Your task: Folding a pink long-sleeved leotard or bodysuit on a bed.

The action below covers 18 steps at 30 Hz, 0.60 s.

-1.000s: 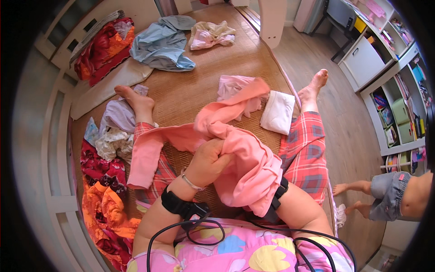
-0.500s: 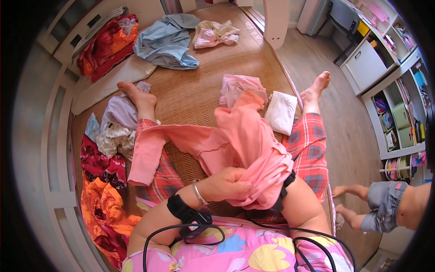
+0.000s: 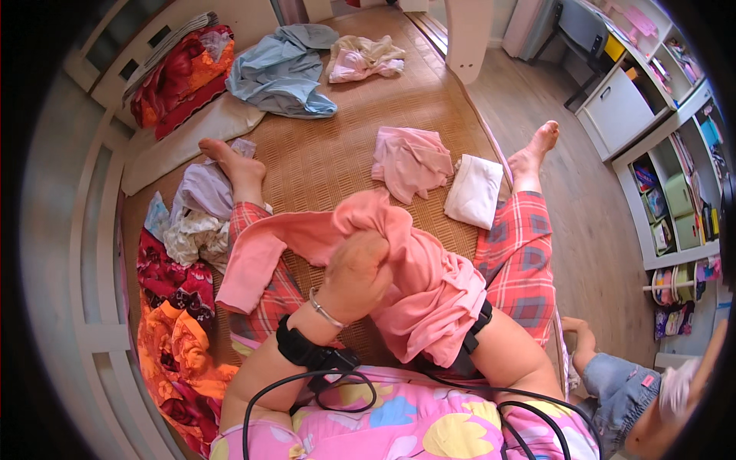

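Your patterned pink top (image 3: 452, 437) is nearest, and black straps (image 3: 295, 345) ring both your wrists. Your left hand (image 3: 356, 272), a silver bracelet (image 3: 326, 310) at its wrist, has its fingers curled closed, gripping a bunch of the coral-pink garment (image 3: 437, 291). That garment is gathered between your legs, with one long strip lying across your left leg. Your right forearm (image 3: 517, 349) runs into its folds; the hand is hidden by the cloth, so you cannot tell how those fingers stand.

To your left lie an orange floral cloth (image 3: 172, 337) and a dark red one (image 3: 172, 268). At your right, beside the bed, is another person in denim shorts (image 3: 621, 387).

Farther out, between your legs in plaid trousers (image 3: 514, 268), a light pink garment (image 3: 410, 162) lies on the woven mat (image 3: 330, 146), just beside a folded white cloth (image 3: 473, 192). A lavender cloth (image 3: 201, 188) is by your left foot. Beyond these sit a pale blue garment (image 3: 280, 73) and a cream-and-pink bundle (image 3: 366, 60).
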Motion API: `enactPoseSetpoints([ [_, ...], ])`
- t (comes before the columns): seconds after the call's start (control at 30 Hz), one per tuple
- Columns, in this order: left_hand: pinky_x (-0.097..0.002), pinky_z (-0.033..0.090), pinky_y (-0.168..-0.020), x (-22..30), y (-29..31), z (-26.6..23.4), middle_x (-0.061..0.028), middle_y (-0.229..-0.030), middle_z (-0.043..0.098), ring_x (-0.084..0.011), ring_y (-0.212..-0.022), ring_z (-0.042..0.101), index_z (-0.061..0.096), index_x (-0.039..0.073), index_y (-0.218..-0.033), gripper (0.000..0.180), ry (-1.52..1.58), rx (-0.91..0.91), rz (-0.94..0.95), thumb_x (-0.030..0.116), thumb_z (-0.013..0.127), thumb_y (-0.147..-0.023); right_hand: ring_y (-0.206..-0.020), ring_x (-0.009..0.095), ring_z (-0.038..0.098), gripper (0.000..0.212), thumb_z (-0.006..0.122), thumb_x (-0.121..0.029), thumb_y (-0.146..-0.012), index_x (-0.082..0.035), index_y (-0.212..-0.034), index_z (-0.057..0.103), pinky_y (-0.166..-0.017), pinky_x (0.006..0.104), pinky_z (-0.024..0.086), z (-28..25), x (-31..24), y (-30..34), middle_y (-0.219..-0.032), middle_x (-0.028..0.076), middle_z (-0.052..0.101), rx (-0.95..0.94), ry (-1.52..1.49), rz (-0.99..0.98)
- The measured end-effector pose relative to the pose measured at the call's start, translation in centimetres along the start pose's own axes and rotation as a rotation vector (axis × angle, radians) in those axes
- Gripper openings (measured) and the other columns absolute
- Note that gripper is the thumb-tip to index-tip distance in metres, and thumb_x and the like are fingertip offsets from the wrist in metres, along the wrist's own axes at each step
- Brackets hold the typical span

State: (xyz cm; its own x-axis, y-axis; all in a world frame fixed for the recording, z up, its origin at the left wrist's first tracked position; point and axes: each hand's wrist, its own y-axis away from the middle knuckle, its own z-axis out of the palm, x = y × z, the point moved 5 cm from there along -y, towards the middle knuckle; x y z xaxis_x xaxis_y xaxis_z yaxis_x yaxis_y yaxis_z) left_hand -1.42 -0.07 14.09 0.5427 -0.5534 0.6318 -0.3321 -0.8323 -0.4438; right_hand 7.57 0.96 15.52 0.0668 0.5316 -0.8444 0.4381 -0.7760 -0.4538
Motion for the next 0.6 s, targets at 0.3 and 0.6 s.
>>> enactPoseSetpoints([
  [0.3, -0.0258, 0.031, -0.046, 2.2, 0.9, 2.0, -0.0025, -0.055, 0.035, -0.0055, -0.054, 0.037, 0.04, 0.002, -0.061, 0.015, 0.874, -0.557, -0.276, 0.007, 0.051, -0.071, -0.069, 0.017, 0.044, 0.008, 0.052, 0.0, -0.078, -0.006, -0.077, 0.046, -0.061, 0.024, 0.039, -1.5, -0.9, 0.3, -0.07, 0.004, 0.041, 0.038, 0.073, -0.049],
  [0.6, -0.0206, 0.035, -0.051, 1.7, 4.6, 4.8, -0.0006, -0.062, 0.045, -0.0063, -0.056, 0.044, 0.051, 0.003, -0.081, 0.011, 1.43, -0.737, -0.731, 0.013, 0.053, -0.078, -0.07, 0.017, 0.043, 0.009, 0.053, -0.001, -0.078, -0.006, -0.078, 0.045, -0.062, 0.0249, 0.039, 0.2, 3.3, -1.9, -0.071, 0.004, 0.04, 0.047, -0.171, -0.036],
])
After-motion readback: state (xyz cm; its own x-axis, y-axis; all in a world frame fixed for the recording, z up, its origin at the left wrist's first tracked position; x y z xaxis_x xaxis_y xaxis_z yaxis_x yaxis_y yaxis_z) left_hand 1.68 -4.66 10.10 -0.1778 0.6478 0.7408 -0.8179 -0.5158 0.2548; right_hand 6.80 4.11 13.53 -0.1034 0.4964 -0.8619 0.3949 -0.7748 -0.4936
